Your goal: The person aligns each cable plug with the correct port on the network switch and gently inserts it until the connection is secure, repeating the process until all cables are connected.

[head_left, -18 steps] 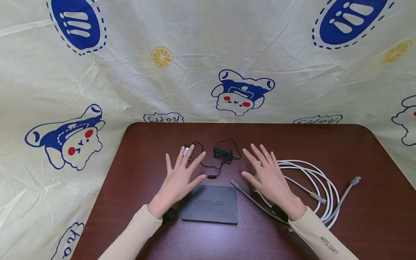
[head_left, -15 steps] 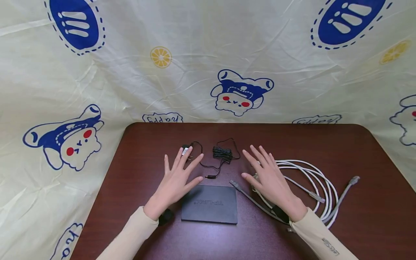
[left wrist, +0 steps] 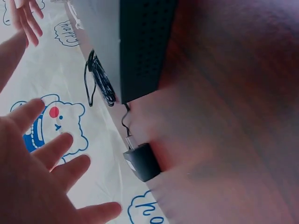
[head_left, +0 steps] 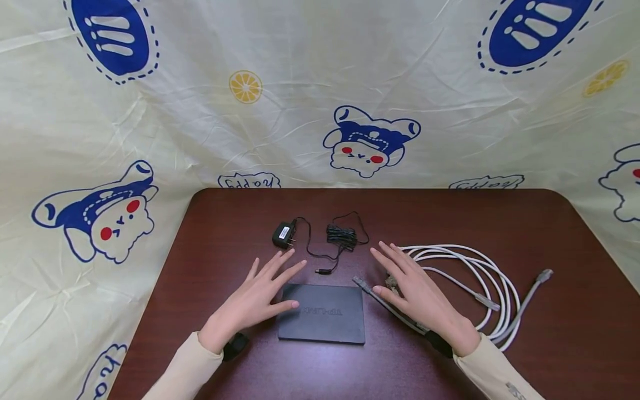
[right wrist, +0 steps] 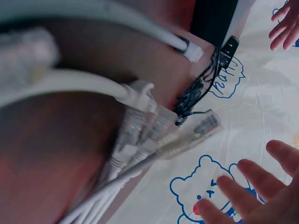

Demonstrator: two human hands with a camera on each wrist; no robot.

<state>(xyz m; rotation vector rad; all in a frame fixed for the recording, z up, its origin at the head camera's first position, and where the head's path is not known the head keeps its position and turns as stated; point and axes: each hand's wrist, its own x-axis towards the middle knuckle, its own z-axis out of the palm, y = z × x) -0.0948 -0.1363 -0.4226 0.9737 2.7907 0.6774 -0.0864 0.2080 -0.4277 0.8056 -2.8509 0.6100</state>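
Fingers spread, my left hand hovers above the left side of a dark flat TP-LINK box; its thumb overlaps the box in the head view. A black power adapter lies beyond those fingertips, and it shows at close range in the left wrist view as a black plug block. My right hand is also spread and holds nothing. It hovers over the left part of coiled white network cables, partly hiding them. In the right wrist view several clear cable connectors lie near that hand.
The adapter's thin cord runs to a tied black bundle and a small barrel plug behind the box. A grey network cable reaches out to the right. Everything lies on a brown table before a patterned white cloth.
My left hand has drawn back and to the left, uncovering the power adapter. The right hand has drawn back a little toward me. The box and cables stay put.
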